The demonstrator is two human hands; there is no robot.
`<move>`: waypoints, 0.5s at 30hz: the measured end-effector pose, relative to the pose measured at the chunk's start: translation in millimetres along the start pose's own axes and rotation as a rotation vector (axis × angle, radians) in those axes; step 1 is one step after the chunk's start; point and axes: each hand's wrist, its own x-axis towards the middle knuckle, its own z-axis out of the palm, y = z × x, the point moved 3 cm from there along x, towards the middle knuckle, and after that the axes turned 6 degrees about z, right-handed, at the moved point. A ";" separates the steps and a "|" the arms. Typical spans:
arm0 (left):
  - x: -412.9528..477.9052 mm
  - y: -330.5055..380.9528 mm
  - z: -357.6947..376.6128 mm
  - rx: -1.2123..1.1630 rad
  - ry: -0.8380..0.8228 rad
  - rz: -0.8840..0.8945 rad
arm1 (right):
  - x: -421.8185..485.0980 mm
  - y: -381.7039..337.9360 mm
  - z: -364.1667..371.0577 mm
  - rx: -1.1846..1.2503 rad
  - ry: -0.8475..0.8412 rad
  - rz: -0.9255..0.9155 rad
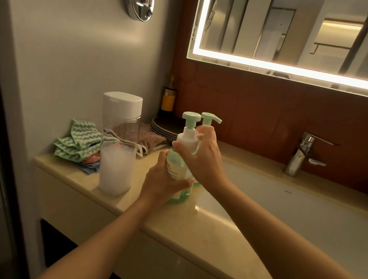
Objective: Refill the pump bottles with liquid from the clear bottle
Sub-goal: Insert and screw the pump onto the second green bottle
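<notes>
- Two pump bottles are being counted: the near pump bottle (178,169) and the far pump bottle (208,118).
- One clear bottle (117,155) is being counted at their left.
- Two hands are being counted: left hand (162,182), right hand (201,161).
- One tap (299,156) is being counted at the right.
- One dark bottle (168,98) is being counted far left.
- One stack of plates (164,128) is being counted beside it.
</notes>
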 end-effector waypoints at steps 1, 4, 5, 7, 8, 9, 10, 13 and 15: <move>0.0 0.1 0.0 0.001 0.004 0.005 | 0.2 -0.6 3.3 0.004 -0.049 0.005; 0.1 0.2 -0.4 0.004 0.014 0.018 | -6.9 -1.0 7.0 0.031 -0.124 0.023; 0.2 -0.1 -0.2 0.005 0.014 0.019 | -9.4 -1.7 5.0 0.012 -0.102 0.003; 0.1 -0.2 0.0 0.009 0.010 0.019 | -14.5 -3.7 -2.1 -0.072 -0.001 -0.067; 0.1 -0.3 -0.1 0.009 0.008 0.015 | -16.0 -4.5 -5.6 -0.111 0.059 -0.096; 0.1 0.1 -0.4 0.008 0.004 0.010 | -15.6 -5.5 -8.7 -0.139 0.114 -0.116; -0.4 0.8 -0.6 0.006 0.000 0.006 | -13.3 -6.3 -11.8 -0.161 0.157 -0.120; -1.6 2.0 -1.9 0.005 -0.007 0.000 | -2.0 -8.9 -13.9 -0.186 0.139 -0.042; -2.1 2.9 -2.2 0.009 -0.007 0.006 | 3.6 -9.5 -7.5 -0.156 0.005 0.019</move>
